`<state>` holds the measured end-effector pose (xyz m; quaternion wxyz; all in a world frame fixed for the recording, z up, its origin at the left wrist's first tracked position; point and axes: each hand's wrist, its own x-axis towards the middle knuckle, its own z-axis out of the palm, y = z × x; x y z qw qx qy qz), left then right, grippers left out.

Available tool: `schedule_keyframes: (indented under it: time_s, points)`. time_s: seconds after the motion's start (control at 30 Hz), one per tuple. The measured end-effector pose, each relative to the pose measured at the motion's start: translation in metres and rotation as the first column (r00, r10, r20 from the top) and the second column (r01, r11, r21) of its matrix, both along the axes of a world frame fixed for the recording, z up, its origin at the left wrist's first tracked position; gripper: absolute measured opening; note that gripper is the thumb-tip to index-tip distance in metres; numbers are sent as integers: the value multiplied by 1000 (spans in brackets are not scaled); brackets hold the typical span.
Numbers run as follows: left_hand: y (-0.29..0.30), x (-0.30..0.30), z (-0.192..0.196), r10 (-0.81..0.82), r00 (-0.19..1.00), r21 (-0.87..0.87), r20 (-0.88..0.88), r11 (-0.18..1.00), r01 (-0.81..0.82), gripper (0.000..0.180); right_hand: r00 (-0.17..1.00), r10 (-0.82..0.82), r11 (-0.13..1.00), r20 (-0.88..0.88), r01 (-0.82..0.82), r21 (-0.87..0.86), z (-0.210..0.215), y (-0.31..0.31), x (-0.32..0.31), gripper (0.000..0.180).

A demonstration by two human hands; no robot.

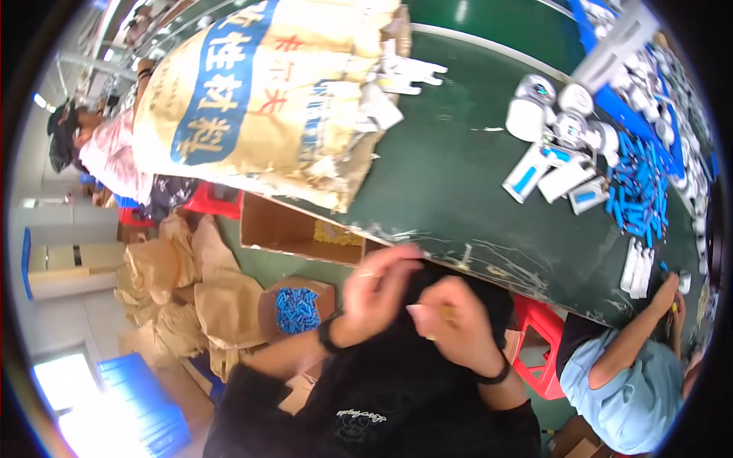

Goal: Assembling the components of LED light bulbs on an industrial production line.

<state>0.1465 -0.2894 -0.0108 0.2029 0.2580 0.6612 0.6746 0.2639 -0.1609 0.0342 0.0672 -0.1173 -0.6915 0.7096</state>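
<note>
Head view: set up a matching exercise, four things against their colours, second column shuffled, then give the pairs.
Things:
1. big sack lying on the table
2. table
3. stool under the table edge
4. small parts in the open box on the floor

Colours:
A. red
B. blue
C. dark green
D. tan with a blue band

Pairs: 1-D, 2-C, 3-A, 4-B

Both hands, left hand and right hand, are raised close together below the table edge; the right one pinches something small and yellowish, too blurred to identify.
</note>
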Motion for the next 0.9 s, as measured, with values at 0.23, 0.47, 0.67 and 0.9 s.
schedule_keyframes:
  time_s: [0.23, 0.47, 0.67, 0.9]
  points:
    - [-177, -58, -58, 446, 848, -548, -287, 649, -527, 30, 920, 153, 803, 361, 97, -588, -209, -134, -205, 43]
    - [-112, -113, -132, -151, 911, -454, -383, 890, -43, 39, 859, -65, 195, 508, 510, -838, -295, -134, -235, 28]
    - [-145, -197, -195, -536, 789, -907, -301, -95, -410, 42, 908, 194, 396, 372, 274, -876, -174, -116, -193, 78]
    - [-141, -162, -111, -274, 845, -841, -459, 442, -313, 43, 860, -4, 489, 510, 446, -749, -240, -125, -199, 51]
